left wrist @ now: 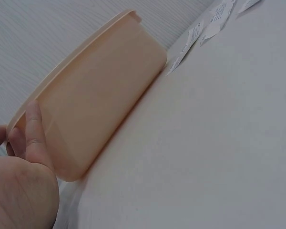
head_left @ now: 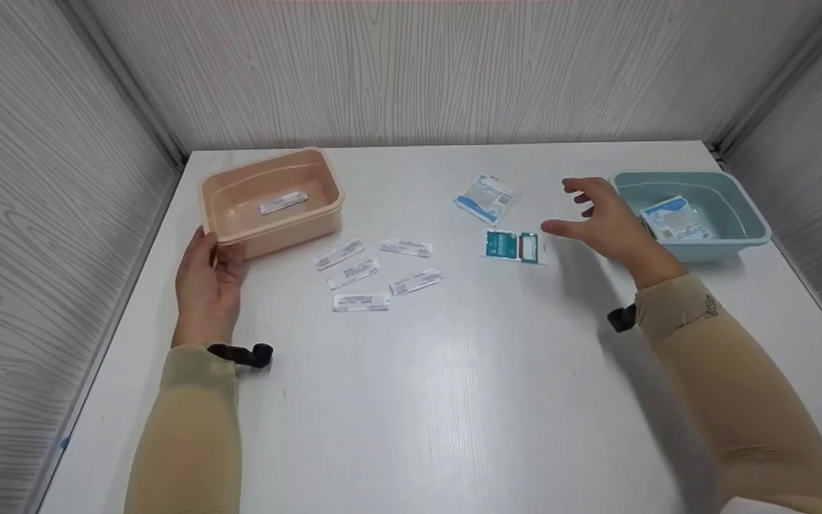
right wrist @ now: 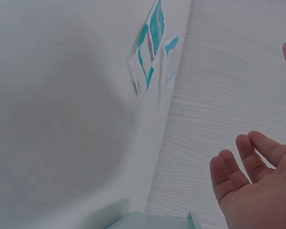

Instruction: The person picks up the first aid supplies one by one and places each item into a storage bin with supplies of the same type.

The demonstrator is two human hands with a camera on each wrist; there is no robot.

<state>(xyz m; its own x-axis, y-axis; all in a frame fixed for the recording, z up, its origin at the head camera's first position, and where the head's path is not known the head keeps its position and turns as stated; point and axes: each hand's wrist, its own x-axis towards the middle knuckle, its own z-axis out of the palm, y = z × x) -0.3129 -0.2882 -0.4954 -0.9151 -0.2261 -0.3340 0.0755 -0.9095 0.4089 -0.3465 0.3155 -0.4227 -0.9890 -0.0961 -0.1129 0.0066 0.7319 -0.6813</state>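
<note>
At the near left corner of a peach plastic bin (head_left: 275, 232), my left hand (head_left: 210, 285) grips the rim. In the left wrist view the thumb lies along the bin's outer wall (left wrist: 100, 90), with the other fingers partly hidden behind the corner. A small white paper sachet (head_left: 283, 203) lies inside this bin. My right hand (head_left: 600, 223) hovers above the table beside a light blue bin (head_left: 711, 250), thumb and fingers spread apart with nothing between them. Left of it lie a teal and white packet (head_left: 512, 246) and a white and blue packet marked "Surgical" (head_left: 486, 198).
Several slim white sachets (head_left: 361, 303) are scattered on the white table (head_left: 411, 400) right of the peach bin. Inside the blue bin rests a white and blue packet (head_left: 676, 218). Grey wood-grain panels (head_left: 411, 71) stand at the back and both sides.
</note>
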